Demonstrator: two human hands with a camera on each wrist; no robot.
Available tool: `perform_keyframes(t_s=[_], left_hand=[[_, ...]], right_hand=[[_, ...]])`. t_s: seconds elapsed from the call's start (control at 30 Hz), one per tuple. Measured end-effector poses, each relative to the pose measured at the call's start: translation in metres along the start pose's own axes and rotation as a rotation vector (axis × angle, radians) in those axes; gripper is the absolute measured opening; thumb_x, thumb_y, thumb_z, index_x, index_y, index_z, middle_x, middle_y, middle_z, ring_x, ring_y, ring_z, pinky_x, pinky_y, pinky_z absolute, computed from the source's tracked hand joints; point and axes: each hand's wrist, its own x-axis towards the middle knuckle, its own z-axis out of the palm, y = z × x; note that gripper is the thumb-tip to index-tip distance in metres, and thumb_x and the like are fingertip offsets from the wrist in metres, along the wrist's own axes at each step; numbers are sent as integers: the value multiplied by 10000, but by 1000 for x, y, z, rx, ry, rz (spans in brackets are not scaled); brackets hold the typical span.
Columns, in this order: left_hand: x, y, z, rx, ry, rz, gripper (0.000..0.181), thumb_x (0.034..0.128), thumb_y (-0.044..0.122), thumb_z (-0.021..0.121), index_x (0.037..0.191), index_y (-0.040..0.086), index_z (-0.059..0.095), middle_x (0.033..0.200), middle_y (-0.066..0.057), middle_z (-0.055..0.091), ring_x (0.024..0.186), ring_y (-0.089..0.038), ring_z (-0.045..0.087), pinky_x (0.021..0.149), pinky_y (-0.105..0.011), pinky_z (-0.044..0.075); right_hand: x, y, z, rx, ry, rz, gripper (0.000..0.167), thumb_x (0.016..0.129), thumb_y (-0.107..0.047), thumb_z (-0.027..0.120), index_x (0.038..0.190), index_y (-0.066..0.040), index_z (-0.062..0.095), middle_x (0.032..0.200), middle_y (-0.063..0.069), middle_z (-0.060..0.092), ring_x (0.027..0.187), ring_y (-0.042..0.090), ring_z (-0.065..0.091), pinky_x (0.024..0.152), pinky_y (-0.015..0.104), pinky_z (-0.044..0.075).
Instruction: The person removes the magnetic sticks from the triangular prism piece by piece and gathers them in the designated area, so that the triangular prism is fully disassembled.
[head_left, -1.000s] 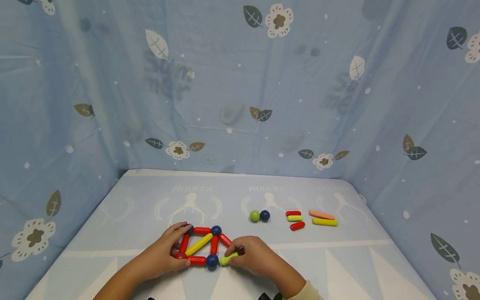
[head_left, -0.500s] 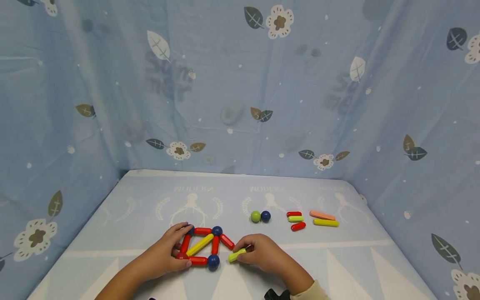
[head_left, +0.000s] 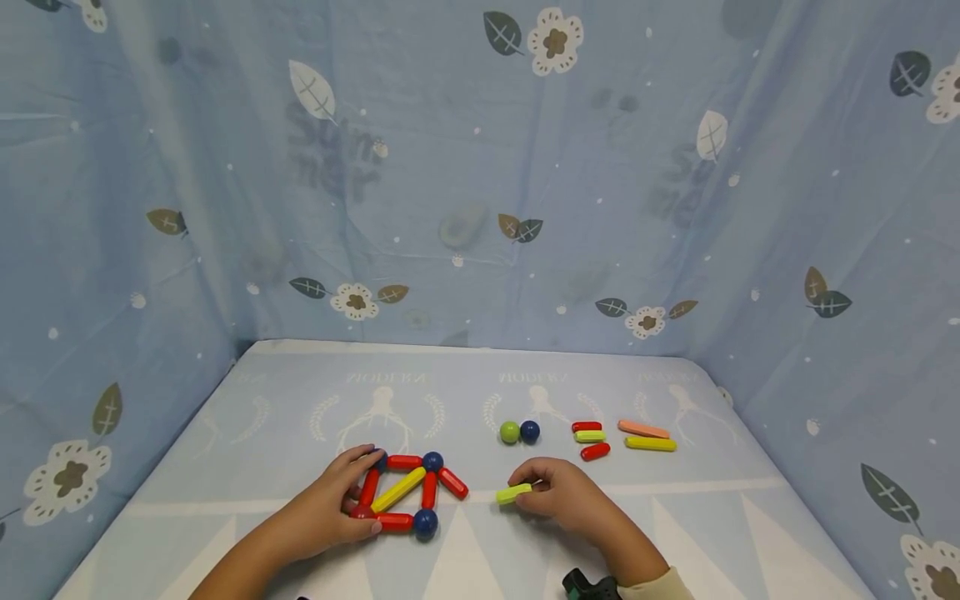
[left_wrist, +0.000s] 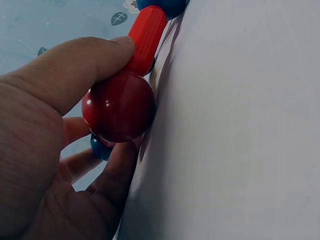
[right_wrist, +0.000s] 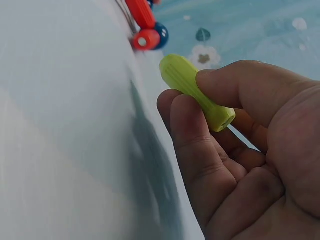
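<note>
My left hand point(head_left: 324, 510) grips the near left corner of a flat frame made of magnetic rods and balls. Its thumb lies on a red rod point(left_wrist: 147, 40) beside the dark red ball point(left_wrist: 118, 106), and its fingers curl behind. A yellow rod point(head_left: 399, 489) runs diagonally inside the frame, and a red rod point(head_left: 453, 483) sticks out from its far right blue ball point(head_left: 432, 462). Off to the right, my right hand point(head_left: 566, 498) pinches a lime-green magnetic rod point(right_wrist: 182, 77) between thumb and fingers, apart from the frame.
Behind my right hand lie a green ball point(head_left: 509, 432) and a dark blue ball point(head_left: 530, 431). Farther right are several loose rods, among them an orange rod point(head_left: 643, 429) and a yellow rod point(head_left: 650, 445). Patterned blue cloth point(head_left: 465, 167) encloses the table's back and sides.
My right hand has carried the lime-green rod rightward, away from the frame's near right blue ball. My left hand and the frame stay in place.
</note>
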Motion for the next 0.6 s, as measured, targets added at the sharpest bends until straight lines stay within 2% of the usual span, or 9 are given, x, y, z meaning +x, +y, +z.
perform_keyframes(t_s=[0.3,0.6], left_hand=[[-1,0,0,6,3,-2,1011,715,440,961,1574,251,462,1663,-69,299,1088,-173,549,886,-343,607],[-2,1,0,7,2,0,1009,720,442,958,1577,256,459,1669,-63,292,1094,-172,545,889,-324,604]], right_hand=[[-8,17,-24,11,89,47,187,914,-183,809,1085,-150,741,1015,13,707,836,176,637,716,316,542],[-15,33,-38,-39,187,113,198,900,-197,826,1082,-169,754,1016,9,688,865,185,618,738,316,548]])
